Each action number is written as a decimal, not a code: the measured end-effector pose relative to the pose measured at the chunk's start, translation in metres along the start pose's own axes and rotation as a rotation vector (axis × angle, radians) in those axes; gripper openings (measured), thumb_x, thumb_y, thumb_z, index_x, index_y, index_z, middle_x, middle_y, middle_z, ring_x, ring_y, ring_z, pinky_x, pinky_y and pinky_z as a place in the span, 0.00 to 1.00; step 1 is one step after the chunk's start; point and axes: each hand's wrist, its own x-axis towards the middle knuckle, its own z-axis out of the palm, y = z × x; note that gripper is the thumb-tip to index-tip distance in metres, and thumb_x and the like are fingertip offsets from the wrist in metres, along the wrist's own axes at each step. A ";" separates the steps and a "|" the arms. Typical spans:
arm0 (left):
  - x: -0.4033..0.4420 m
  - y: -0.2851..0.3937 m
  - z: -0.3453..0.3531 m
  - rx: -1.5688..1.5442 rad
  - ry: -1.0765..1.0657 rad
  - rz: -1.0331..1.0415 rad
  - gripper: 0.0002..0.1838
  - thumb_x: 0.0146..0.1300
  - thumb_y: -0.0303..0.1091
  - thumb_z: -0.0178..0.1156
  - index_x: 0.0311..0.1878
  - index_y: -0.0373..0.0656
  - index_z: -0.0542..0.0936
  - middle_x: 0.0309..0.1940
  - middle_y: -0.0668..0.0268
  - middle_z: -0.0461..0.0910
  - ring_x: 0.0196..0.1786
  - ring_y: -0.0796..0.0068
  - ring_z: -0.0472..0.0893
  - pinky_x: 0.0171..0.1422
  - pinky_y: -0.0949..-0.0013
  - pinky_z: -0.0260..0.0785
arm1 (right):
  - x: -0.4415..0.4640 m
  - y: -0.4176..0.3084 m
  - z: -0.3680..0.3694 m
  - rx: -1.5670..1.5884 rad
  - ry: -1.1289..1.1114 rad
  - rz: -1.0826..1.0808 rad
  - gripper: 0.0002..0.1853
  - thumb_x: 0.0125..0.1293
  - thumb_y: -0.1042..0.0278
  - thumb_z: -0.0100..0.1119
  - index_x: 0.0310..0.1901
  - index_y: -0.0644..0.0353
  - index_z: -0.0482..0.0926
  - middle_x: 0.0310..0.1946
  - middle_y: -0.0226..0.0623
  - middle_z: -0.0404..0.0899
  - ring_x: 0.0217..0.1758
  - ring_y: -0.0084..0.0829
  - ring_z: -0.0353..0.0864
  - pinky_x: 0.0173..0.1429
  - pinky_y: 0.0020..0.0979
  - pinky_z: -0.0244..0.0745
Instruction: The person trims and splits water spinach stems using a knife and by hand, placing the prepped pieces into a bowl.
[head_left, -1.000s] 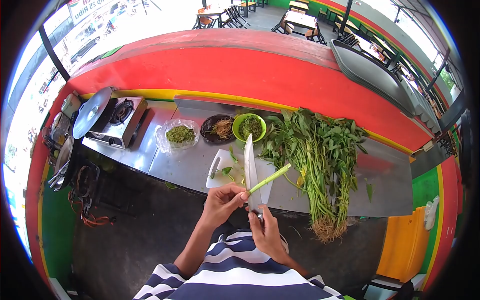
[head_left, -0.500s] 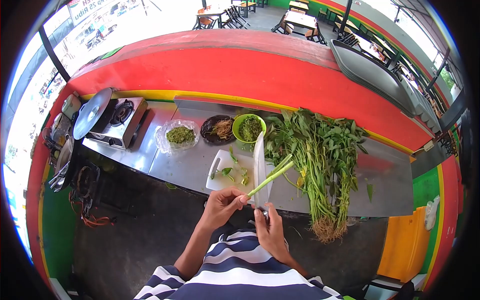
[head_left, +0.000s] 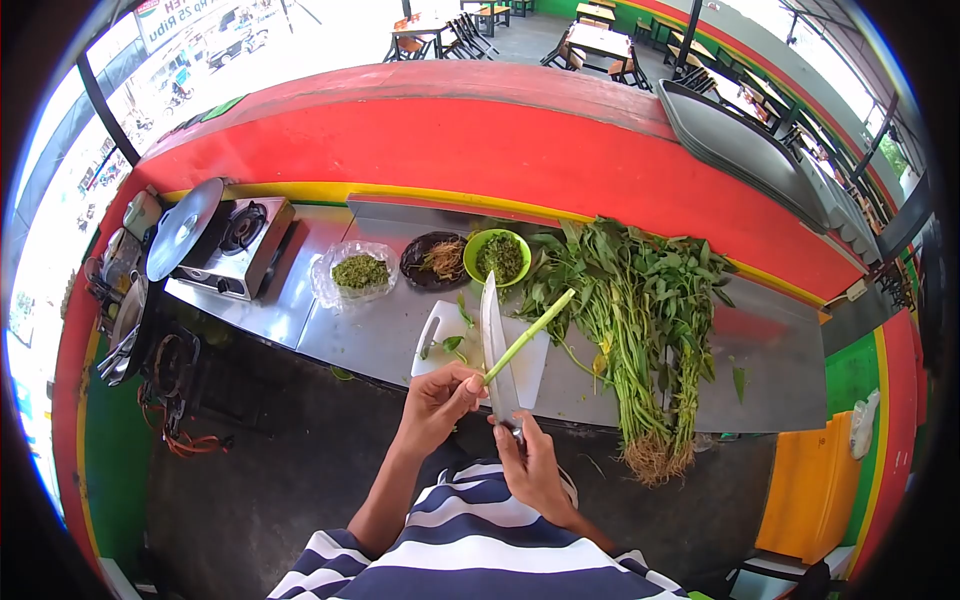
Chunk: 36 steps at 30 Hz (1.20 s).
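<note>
My left hand pinches the lower end of a pale green stalk, which slants up to the right. In my right hand is the handle of a large knife, its blade pointing away from me and crossing beside the stalk near my left fingers. Both are held above a white cutting board, where a few leafy scraps lie. Just beyond the knife tip stands a lime-green bowl with chopped greens inside. A big bunch of leafy stems with roots lies to the right.
Left of the bowl are a dark dish of roots and a clear plastic bag of chopped greens. A gas stove with a round lid stands farther left. Behind the steel counter rises a red wall.
The knife has moved left, from right of the bowl to below it. The stalk looks shorter and its split, forked far end no longer shows. My right hand shifted slightly left and down.
</note>
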 end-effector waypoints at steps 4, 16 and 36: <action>-0.002 -0.002 -0.002 0.090 -0.040 0.067 0.08 0.71 0.31 0.61 0.44 0.36 0.85 0.33 0.68 0.80 0.33 0.84 0.74 0.37 0.78 0.67 | -0.002 0.007 0.000 0.049 0.050 0.033 0.10 0.75 0.68 0.54 0.48 0.67 0.75 0.17 0.29 0.70 0.18 0.13 0.61 0.21 0.25 0.54; -0.003 -0.011 -0.004 0.025 -0.139 0.025 0.09 0.69 0.29 0.64 0.48 0.35 0.85 0.38 0.66 0.83 0.38 0.82 0.78 0.42 0.78 0.70 | 0.001 0.006 0.000 0.076 0.035 0.027 0.10 0.76 0.67 0.52 0.49 0.67 0.72 0.19 0.30 0.72 0.18 0.13 0.62 0.21 0.24 0.55; -0.011 -0.011 -0.002 0.119 -0.103 -0.077 0.09 0.69 0.33 0.65 0.43 0.36 0.86 0.36 0.65 0.84 0.36 0.82 0.78 0.40 0.78 0.69 | -0.002 0.012 -0.002 0.098 0.121 0.049 0.10 0.76 0.66 0.54 0.47 0.67 0.72 0.16 0.27 0.68 0.18 0.12 0.62 0.21 0.24 0.53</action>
